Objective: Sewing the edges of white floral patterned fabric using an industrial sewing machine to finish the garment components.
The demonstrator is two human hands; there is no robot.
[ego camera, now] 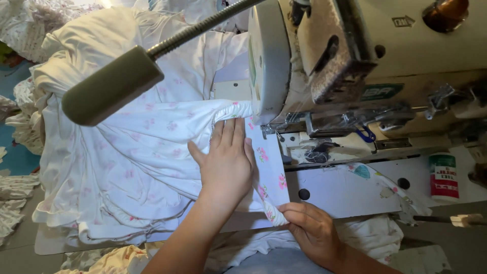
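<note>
My left hand (227, 161) lies flat, fingers together, on white fabric with small pink flowers (147, 152), pressing it onto the sewing table just left of the needle area. My right hand (309, 228) pinches the near end of the fabric's folded edge strip (268, 177) between thumb and fingers at the table's front edge. The strip runs from my right hand up toward the presser foot (269, 129) of the cream sewing machine (365, 66). The gathered fabric edge curls under the machine head.
A grey gooseneck lamp (109, 86) hangs over the fabric at upper left. Piles of the same white cloth (30, 30) lie at the left and on the floor. A small white bottle with a green cap (444, 175) stands on the machine bed at right.
</note>
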